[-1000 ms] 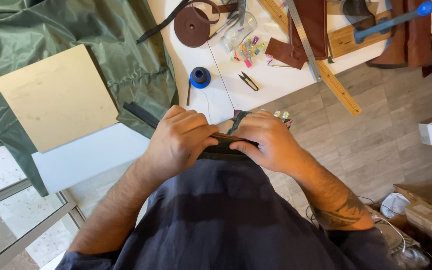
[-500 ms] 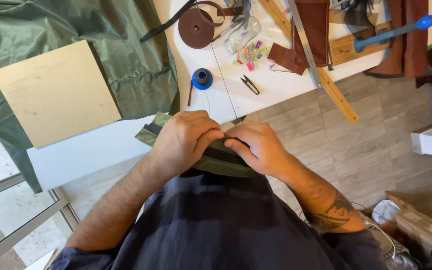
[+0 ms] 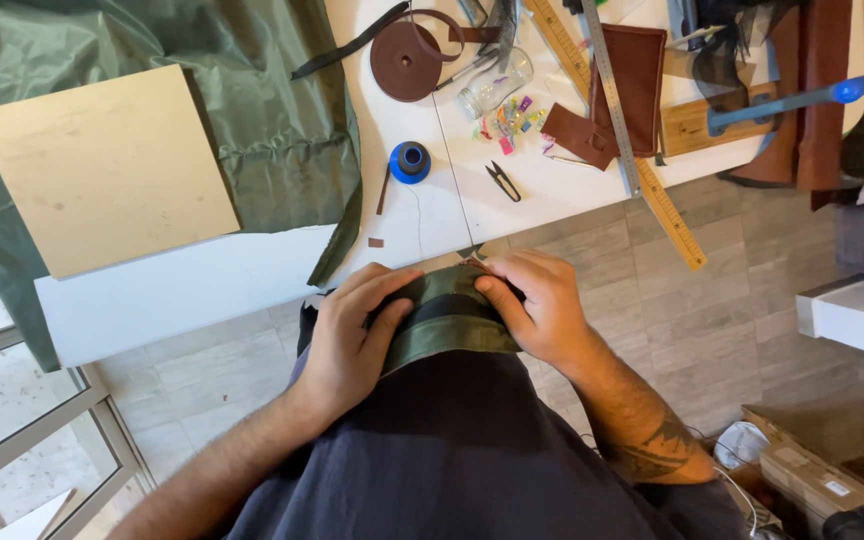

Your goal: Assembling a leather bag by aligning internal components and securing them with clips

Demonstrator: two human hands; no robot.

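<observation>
My left hand [image 3: 352, 335] and my right hand [image 3: 537, 305] both grip a folded piece of green fabric with a dark band [image 3: 442, 318], held against my lap just below the white table's edge [image 3: 202, 285]. Fingers of each hand curl over the fabric's top fold, thumbs pressing it. A thin thread [image 3: 452, 170] runs from the fabric up across the table. A blue thread spool [image 3: 410, 160] stands on the table above my left hand, and small black snips [image 3: 502, 180] lie above my right hand.
A large green cloth [image 3: 252, 110] covers the table's left, with a tan square board [image 3: 102, 165] on it. Further back lie a brown strap roll [image 3: 407, 60], a glass jar [image 3: 492, 85], coloured clips [image 3: 512, 120], brown leather pieces [image 3: 622, 90], and wooden and metal rulers [image 3: 652, 190].
Both hands have shifted the green fabric in my lap, more of its fold now showing between them. The view has tilted slightly.
</observation>
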